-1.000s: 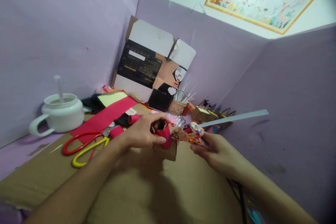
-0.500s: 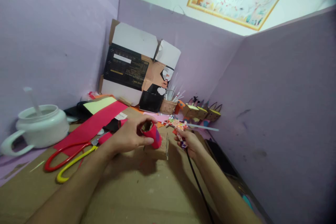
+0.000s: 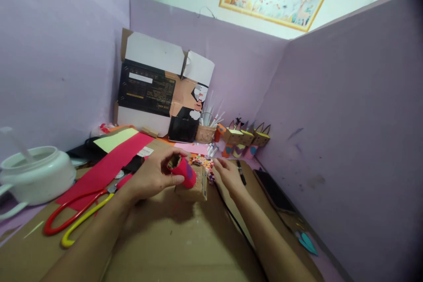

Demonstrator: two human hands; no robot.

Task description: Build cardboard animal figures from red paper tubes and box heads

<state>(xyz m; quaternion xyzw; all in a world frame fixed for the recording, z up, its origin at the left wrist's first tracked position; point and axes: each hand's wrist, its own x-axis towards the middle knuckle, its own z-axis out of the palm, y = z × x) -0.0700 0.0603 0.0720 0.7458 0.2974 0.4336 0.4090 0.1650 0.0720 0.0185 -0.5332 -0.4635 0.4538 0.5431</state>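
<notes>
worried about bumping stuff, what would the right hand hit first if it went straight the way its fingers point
Probably the glue gun, lying just ahead of the right hand, though depth is unclear.

Cardboard point(image 3: 158, 246) covers the purple table point(image 3: 31, 215); scissors point(image 3: 82, 225) and a red strip point(image 3: 109, 166) lie left; a flowery glue gun point(image 3: 205, 164), far middle; pen point(image 3: 241, 173) and phone point(image 3: 274, 191), right.

The right hand point(image 3: 230, 177) has let go of the multicoloured glue gun point(image 3: 201, 161), which now lies behind the small cardboard box point(image 3: 200, 181). A black pen point(image 3: 241, 172) beyond that hand has come into view.
</notes>
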